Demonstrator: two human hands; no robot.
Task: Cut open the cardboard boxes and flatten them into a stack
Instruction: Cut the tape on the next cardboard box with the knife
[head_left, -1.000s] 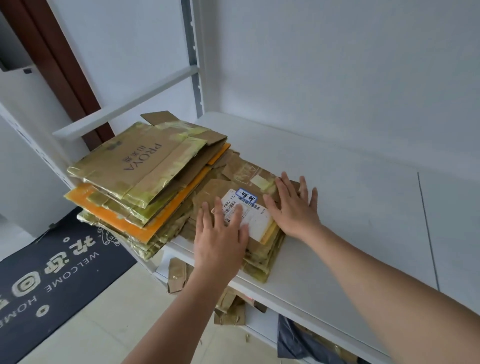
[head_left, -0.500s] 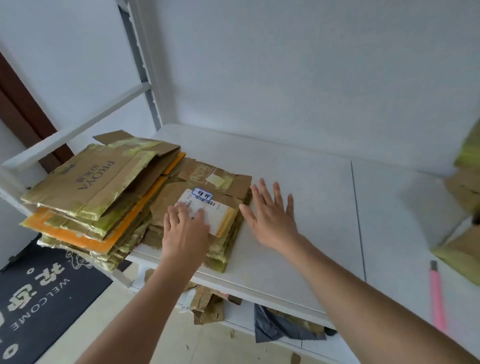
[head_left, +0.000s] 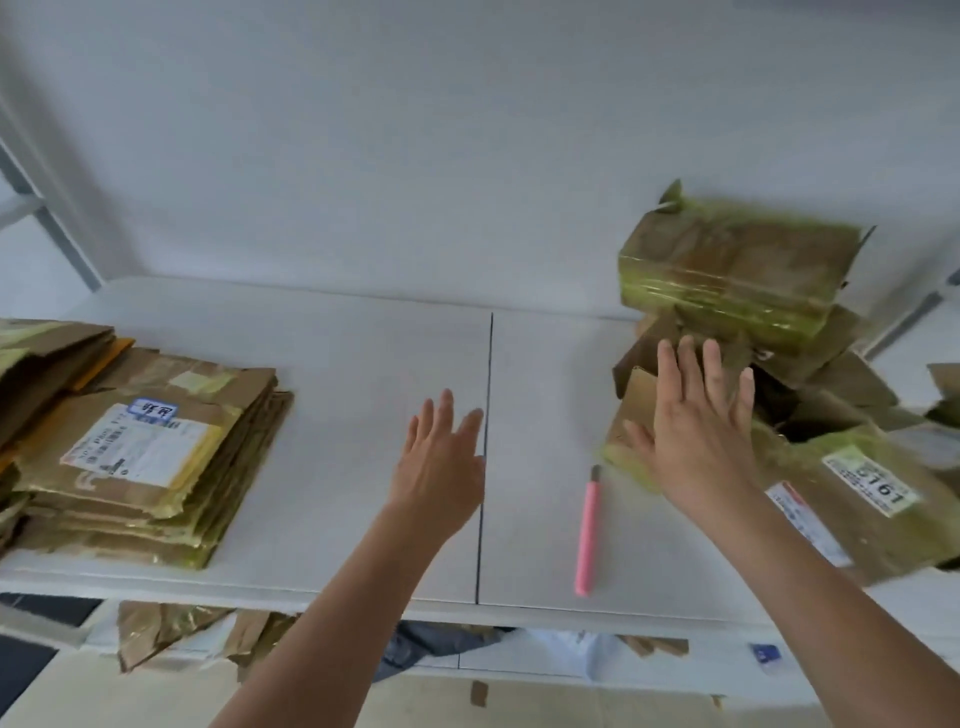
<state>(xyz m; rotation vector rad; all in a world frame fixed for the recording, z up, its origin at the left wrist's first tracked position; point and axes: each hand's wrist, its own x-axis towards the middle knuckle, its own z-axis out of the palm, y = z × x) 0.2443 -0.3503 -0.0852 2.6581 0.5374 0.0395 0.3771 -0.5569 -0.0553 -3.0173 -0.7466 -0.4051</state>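
A stack of flattened cardboard boxes (head_left: 150, 457) lies at the left of the white shelf (head_left: 353, 353), its top sheet bearing a white shipping label. At the right stands a heap of unflattened boxes: a taped box (head_left: 737, 270) on top and an open box with a "5161" label (head_left: 852, 493) in front. A pink utility knife (head_left: 588, 530) lies on the shelf between them. My left hand (head_left: 441, 467) hovers open over the shelf's middle. My right hand (head_left: 696, 431) is spread open in front of a brown flap of the heap; whether it touches is unclear.
A dark seam (head_left: 485, 441) divides the shelf surface. A white wall rises behind. Cardboard scraps (head_left: 171, 629) and a dark bag (head_left: 431, 644) lie on the lower shelf below the front edge. More flattened cardboard with an orange sheet (head_left: 41, 358) sits at the far left.
Both hands have left the flattened stack and swung right; the view turned with them. The right hand now reaches the heap of boxes, and the pink knife has come fully into view.
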